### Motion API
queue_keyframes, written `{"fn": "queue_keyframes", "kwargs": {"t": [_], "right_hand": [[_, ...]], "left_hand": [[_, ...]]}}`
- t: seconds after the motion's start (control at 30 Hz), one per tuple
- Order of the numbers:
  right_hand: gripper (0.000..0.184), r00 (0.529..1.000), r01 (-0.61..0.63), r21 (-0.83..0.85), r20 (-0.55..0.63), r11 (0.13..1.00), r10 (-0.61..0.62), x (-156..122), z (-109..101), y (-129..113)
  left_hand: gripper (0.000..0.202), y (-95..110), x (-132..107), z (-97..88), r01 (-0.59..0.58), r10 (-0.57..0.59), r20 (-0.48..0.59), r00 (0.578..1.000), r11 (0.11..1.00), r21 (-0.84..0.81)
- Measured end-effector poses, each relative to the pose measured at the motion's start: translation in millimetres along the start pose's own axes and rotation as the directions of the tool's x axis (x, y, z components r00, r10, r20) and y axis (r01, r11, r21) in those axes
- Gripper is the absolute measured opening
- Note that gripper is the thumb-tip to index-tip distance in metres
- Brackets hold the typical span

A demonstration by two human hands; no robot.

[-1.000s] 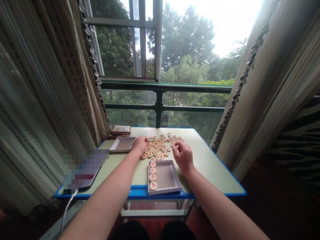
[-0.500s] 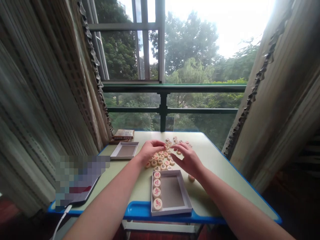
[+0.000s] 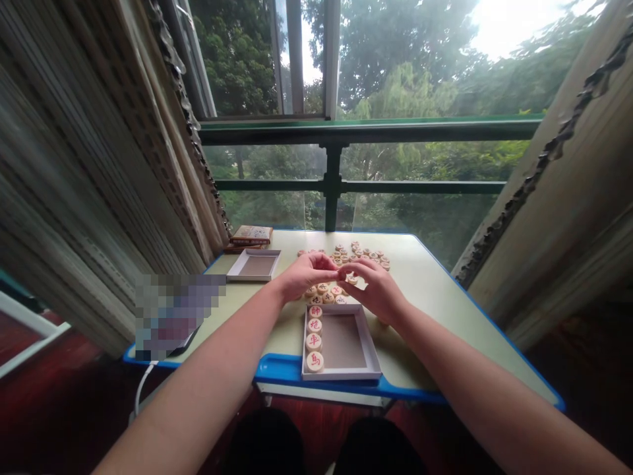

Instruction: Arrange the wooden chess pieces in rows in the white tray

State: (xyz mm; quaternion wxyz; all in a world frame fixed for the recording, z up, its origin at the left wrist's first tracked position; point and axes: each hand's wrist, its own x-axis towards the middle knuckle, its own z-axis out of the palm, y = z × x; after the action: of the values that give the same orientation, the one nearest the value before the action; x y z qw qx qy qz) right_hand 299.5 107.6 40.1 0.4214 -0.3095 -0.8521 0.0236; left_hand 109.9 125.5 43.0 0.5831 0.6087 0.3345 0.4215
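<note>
My left hand (image 3: 307,274) and my right hand (image 3: 374,289) meet above the table, fingertips almost touching. A small round xiangqi piece (image 3: 341,275) is pinched between them, mostly covered by the fingers. Below the hands stands a shallow open box (image 3: 345,340) at the table's near edge. Along its left side runs a column of xiangqi pieces (image 3: 314,342) with red characters facing up. Loose xiangqi pieces (image 3: 328,297), red and black, lie just beyond the box, partly hidden by my hands. More pieces (image 3: 366,253) are scattered farther back.
An open shallow box lid (image 3: 254,264) lies at the left of the table (image 3: 435,316). Behind it is a small stacked printed box (image 3: 251,235). A blurred-out device with a white cable (image 3: 143,382) rests on the left edge. Curtains and a railed window surround the table.
My right hand has come in to meet the left, and its fingers have closed at the piece. The view has tipped downward.
</note>
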Motion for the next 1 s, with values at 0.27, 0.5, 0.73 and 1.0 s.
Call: {"fn": "queue_keyframes", "kwargs": {"t": [0.27, 0.5, 0.73, 1.0], "right_hand": [[0.012, 0.997, -0.075, -0.026, 0.010, 0.997, 0.075, 2, -6, -7], [0.012, 0.930, 0.036, 0.039, 0.365, 0.999, -0.048, 0, -10, -22], [0.016, 0.866, 0.048, 0.008, 0.498, 0.999, -0.046, -2, -6, -27], [0.016, 0.855, 0.053, -0.003, 0.516, 0.999, -0.044, -1, -4, -28]], "left_hand": [[0.031, 2, 1, -9.3, -0.041, 0.037, -0.066, 0.997, 0.998, -0.052], [0.030, -5, 10, -23.2, -0.095, 0.081, -0.303, 0.950, 0.995, -0.033], [0.028, 4, 5, -16.2, -0.099, 0.091, -0.337, 0.937, 0.995, -0.006], [0.030, 6, 4, -13.7, -0.075, 0.080, -0.343, 0.936, 0.997, 0.030]]}}
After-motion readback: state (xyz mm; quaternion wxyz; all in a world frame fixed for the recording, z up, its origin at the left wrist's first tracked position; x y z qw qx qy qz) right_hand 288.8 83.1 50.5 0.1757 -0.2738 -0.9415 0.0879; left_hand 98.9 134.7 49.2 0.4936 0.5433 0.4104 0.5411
